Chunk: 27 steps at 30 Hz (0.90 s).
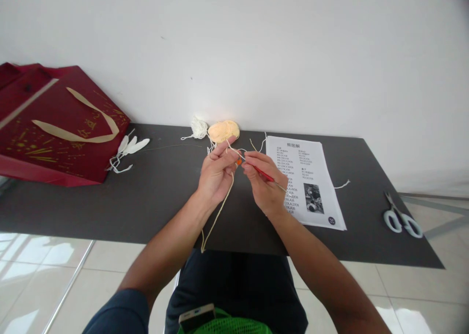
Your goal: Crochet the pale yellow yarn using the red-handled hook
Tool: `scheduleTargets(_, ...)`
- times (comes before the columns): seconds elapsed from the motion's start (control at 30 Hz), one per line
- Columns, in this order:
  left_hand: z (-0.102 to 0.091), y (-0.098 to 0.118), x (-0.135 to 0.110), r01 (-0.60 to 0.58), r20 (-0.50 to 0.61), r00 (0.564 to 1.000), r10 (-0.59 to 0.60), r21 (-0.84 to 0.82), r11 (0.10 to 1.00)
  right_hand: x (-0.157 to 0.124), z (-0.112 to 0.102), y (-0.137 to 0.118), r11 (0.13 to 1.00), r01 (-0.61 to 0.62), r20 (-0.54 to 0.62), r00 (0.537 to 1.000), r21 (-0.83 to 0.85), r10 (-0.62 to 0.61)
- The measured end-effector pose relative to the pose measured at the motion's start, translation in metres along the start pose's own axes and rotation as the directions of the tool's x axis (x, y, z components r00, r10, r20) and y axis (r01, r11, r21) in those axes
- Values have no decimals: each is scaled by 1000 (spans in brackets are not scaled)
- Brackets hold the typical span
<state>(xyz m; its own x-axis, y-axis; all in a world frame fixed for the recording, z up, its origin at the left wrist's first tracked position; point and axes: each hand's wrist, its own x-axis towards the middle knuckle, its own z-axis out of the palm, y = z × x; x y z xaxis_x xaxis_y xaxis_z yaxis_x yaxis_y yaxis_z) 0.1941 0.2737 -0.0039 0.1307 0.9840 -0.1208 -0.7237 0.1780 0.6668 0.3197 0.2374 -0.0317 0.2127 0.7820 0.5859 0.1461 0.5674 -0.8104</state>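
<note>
Closest in, well on the body side of the fingers, green mesh (230,327) and a small flat device (197,315) sit at the lap, over dark trousers (238,285). Next comes the near edge of the dark table (146,217); a pale yarn strand (221,209) drops in a loop from beneath the left fingers to about that edge.

Above the table are the 2 hands, fingertips almost meeting. The left hand (216,173) has its thumb and fingers drawn together on the yarn strand, which also crosses the raised index finger. The right hand (266,180) closes its fingers narrowly round a red-handled hook (264,174), the metal tip pointing to the left fingertips, the rear end jutting out behind the right palm. Between the 2 sets of fingertips shows a small orange piece (239,161); which hand grips it I cannot tell.

Right of the right fingers, and partly behind that hand, lies a printed sheet (318,173) with 1 photo; farther right, well apart, rest pale-handled scissors (402,219). Just beyond the left fingertips are a cream yarn ball (223,130) and a white yarn bundle (199,128). Far left of the fingers, white leaf-shaped pieces (135,146) lie beside a red bag (54,134). Farthest back is the white wall (293,55).
</note>
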Motion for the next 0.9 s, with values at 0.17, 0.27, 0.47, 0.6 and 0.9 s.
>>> scheduleTargets(0.17, 1, -2, 0, -22, 9, 1000, 22, 29, 999, 7, 4, 5, 844, -286, -17, 944, 454, 330)
scheduleTargets(0.27, 2, -3, 0, -48, 3, 999, 48, 58, 997, 13, 2, 5, 781, -319, 4, 927, 537, 376)
scheduleTargets(0.47, 0, -4, 0, -96, 23, 995, 95, 67, 993, 21, -4, 1, 757, -328, 11, 921, 565, 390)
scheduleTargets(0.6, -2, -4, 1, -108, 12, 994, 108, 87, 990, 21, -5, 1, 746, -351, 29, 913, 567, 407)
scheduleTargets(0.9, -3, -5, 1, -179, 49, 984, 174, 131, 975, 22, -7, 2, 780, -317, 38, 935, 540, 354)
